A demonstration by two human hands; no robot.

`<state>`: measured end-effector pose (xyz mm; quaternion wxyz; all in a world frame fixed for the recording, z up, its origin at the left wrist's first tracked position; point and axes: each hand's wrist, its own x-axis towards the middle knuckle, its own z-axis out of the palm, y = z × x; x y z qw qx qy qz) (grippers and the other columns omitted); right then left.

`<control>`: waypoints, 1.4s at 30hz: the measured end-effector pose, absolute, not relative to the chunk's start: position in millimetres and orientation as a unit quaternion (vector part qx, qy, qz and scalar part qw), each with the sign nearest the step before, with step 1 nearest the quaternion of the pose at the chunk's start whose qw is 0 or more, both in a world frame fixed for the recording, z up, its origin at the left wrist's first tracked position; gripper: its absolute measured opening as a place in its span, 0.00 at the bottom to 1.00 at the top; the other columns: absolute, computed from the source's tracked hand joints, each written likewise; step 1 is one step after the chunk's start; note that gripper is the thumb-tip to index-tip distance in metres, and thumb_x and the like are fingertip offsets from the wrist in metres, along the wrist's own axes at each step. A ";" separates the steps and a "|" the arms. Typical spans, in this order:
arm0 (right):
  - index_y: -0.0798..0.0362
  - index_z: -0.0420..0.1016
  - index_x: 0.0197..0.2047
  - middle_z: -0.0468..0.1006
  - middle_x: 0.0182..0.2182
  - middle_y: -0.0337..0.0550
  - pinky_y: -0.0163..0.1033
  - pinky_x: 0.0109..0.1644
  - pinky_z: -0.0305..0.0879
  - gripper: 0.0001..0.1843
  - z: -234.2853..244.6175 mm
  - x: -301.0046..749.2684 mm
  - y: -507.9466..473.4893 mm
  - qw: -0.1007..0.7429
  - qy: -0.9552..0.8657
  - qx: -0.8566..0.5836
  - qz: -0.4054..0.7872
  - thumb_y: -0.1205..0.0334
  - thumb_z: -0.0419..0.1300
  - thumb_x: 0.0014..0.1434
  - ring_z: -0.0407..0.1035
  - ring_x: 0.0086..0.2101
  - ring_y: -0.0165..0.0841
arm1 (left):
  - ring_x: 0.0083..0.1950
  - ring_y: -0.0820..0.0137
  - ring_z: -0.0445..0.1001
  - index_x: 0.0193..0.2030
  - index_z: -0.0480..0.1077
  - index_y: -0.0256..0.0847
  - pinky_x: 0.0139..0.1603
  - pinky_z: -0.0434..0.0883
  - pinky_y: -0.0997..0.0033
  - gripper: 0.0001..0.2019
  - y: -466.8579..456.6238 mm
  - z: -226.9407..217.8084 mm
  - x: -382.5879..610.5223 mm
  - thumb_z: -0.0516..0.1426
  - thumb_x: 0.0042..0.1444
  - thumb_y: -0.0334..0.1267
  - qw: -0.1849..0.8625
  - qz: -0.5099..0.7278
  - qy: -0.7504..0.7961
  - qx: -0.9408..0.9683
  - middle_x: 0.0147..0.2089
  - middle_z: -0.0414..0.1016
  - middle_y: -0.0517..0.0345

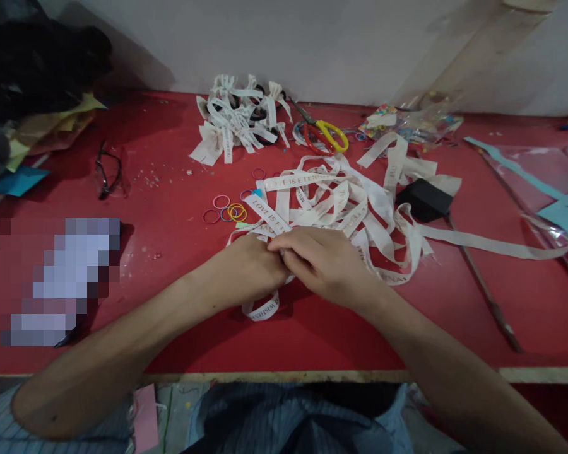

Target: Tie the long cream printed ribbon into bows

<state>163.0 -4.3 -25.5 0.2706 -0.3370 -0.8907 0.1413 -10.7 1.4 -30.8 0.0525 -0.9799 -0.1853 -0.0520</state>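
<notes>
My left hand (260, 268) and my right hand (324, 261) meet over the front of the red table, both closed. A white printed ribbon (267, 214) comes out from between them, lettered "LOVE IS ET…". Its lower part loops down below my left hand, where "WISHES" can be read. My right thumb and fingers press against my left fingertips, and what lies right at the pinch is hidden. Just behind my hands spreads a loose tangle of the same ribbon (322, 183). Several coloured rubber bands (236, 212) lie to the left of it.
Scissors (331, 135) with red and yellow handles lie behind the tangle. Bunched ribbon pieces (239, 116) sit back left of them. A black block (425, 200) stands at the right. Eyeglasses (108, 170) and a blurred-out object (71, 277) lie left. Plastic packets (411, 123) are at the back.
</notes>
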 end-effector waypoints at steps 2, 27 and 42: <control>0.53 0.71 0.43 0.78 0.34 0.41 0.34 0.37 0.61 0.11 -25.8 162.9 -4.3 0.271 -0.890 -0.337 0.143 0.70 0.48 0.62 0.70 0.33 0.29 | 0.21 0.68 0.71 0.21 0.66 0.37 0.19 0.60 0.70 0.08 1.2 -29.6 -10.8 0.56 0.46 0.23 0.052 -0.052 -0.184 -0.980 0.17 0.70 0.58; 0.52 0.69 0.44 0.78 0.38 0.41 0.35 0.41 0.63 0.11 -24.6 163.5 -5.9 0.238 -0.888 -0.355 0.173 0.68 0.48 0.62 0.71 0.37 0.31 | 0.24 0.65 0.73 0.24 0.69 0.36 0.23 0.65 0.68 0.06 -1.6 -21.8 -7.6 0.56 0.45 0.22 0.032 -0.003 -0.201 -0.979 0.22 0.74 0.54; 0.52 0.69 0.44 0.78 0.37 0.41 0.35 0.41 0.63 0.11 -22.6 163.1 -5.5 0.228 -0.889 -0.358 0.174 0.68 0.48 0.63 0.71 0.37 0.31 | 0.26 0.63 0.74 0.25 0.69 0.36 0.23 0.65 0.69 0.05 -2.4 -23.3 -8.7 0.57 0.44 0.23 0.025 0.006 -0.210 -0.977 0.23 0.74 0.54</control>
